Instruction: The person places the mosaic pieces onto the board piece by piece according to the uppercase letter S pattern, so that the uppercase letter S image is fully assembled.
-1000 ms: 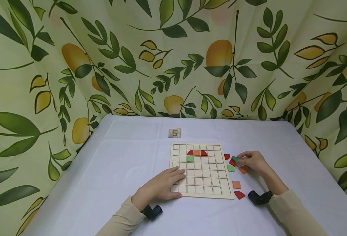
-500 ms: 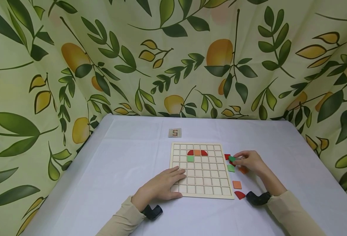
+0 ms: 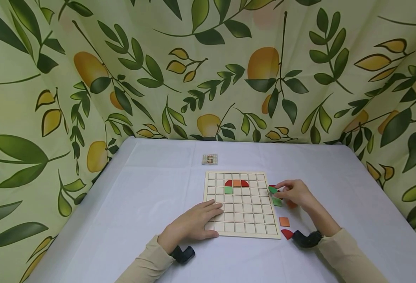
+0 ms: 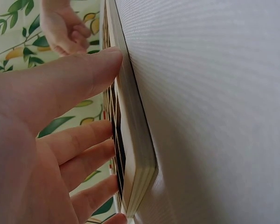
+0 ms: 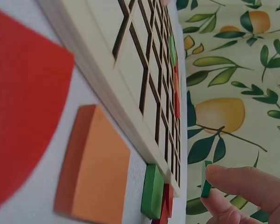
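Observation:
My left hand (image 3: 197, 221) rests with extended fingers on the near left part of a wooden grid board (image 3: 245, 218). In the left wrist view its thumb lies along the board's edge. My right hand (image 3: 296, 192) pinches a dark green tile (image 5: 206, 179) between thumb and fingertips, just beyond the board's right edge. The tile's full outline is partly covered by the fingers. Set in the grid are an orange square tile (image 3: 236, 183) between two red quarter-round tiles (image 3: 228, 183), and a light green square tile (image 3: 228, 190) below the left red one.
Loose tiles lie right of the board: a green square (image 3: 277, 202), an orange square (image 3: 284, 221), a red quarter-round (image 3: 286, 234), and others partly under my right hand. A small patterned card (image 3: 209, 159) lies behind the board. A leaf-print curtain (image 3: 208, 78) surrounds the white table.
My right hand has moved left towards the board, carrying the dark green tile from the loose pile. The left hand and the tiles in the grid stay put.

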Demonstrator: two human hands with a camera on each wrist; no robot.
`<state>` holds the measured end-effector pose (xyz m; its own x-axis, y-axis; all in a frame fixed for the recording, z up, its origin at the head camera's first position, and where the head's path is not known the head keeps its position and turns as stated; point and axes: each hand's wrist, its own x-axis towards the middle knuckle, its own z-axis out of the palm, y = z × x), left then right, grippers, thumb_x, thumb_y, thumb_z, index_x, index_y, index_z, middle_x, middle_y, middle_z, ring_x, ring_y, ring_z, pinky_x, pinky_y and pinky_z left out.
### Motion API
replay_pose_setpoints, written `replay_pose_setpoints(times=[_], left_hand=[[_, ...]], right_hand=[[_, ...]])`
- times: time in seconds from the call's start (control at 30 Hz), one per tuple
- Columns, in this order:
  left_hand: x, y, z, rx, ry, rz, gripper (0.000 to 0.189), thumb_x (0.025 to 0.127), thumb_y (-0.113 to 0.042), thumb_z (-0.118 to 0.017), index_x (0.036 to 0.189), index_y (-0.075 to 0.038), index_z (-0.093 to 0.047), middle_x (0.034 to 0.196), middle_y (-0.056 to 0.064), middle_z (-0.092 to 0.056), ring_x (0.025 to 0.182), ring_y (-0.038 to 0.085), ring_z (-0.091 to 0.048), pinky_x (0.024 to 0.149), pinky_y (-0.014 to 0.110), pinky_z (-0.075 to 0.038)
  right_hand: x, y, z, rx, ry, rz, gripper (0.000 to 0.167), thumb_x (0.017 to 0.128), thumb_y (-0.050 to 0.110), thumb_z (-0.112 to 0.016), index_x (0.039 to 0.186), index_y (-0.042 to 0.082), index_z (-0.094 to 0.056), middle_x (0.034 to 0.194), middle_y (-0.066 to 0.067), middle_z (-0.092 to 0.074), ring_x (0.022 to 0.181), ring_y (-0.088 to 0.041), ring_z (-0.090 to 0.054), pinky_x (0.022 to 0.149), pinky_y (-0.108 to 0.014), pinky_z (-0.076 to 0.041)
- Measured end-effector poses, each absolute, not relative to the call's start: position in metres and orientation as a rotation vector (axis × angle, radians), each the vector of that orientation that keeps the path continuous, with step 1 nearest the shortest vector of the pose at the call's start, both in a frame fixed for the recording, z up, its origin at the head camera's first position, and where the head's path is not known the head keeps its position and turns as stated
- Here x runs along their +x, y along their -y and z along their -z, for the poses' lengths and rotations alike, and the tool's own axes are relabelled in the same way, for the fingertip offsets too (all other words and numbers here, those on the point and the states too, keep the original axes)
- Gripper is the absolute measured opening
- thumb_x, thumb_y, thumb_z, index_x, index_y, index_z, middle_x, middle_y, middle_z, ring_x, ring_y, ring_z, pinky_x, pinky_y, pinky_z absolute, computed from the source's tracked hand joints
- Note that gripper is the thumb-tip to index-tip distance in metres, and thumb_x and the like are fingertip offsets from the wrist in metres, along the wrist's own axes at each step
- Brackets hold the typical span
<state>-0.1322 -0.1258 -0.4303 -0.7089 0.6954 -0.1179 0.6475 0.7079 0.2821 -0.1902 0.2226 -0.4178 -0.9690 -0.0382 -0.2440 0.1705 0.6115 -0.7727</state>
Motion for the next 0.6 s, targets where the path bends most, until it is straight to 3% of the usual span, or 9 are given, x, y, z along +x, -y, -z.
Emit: replay_pose_setpoints(times=[0.17,0.43,0.6], left_hand=[[-0.132,0.126,0.43,1.084,-2.7,-0.32,0.064,0.093,-0.041,-0.07,0.147,-0.011,-0.052,0.159,0.002,-0.044,0.151,0.027,-0.033,0.122,0.041,-0.033],[-0.132,0.125,0.431,1.064,-2.706,-0.313,0.064,0.093,-0.042,-0.069,0.148,-0.013,-0.051,0.159,0.002,-0.043,0.151,0.026,-0.033,0.122,0.041,-0.032],[-0.132,0.126,0.431,1.065,-2.706,-0.327,0.064,0.093,-0.041,-0.07,0.147,-0.012,-0.052,0.158,0.002,-0.044,0.151,0.026,-0.034,0.122,0.041,-0.033]], right_hand=[[-0.188,-0.216,0.417,0.062,-2.608,1.31,0.036,0.084,0.009,-0.079,0.112,-0.01,-0.068,0.069,-0.001,-0.045,0.067,-0.016,-0.043,0.051,-0.024,-0.031],[-0.187,-0.207,0.417,0.031,-2.56,1.333,0.033,0.085,0.01,-0.078,0.112,-0.006,-0.068,0.067,0.001,-0.043,0.047,-0.013,-0.031,0.043,-0.023,-0.028],[-0.188,-0.199,0.417,0.0,-2.579,1.337,0.033,0.085,0.01,-0.078,0.111,-0.007,-0.069,0.068,0.0,-0.044,0.056,-0.015,-0.036,0.046,-0.023,-0.028]])
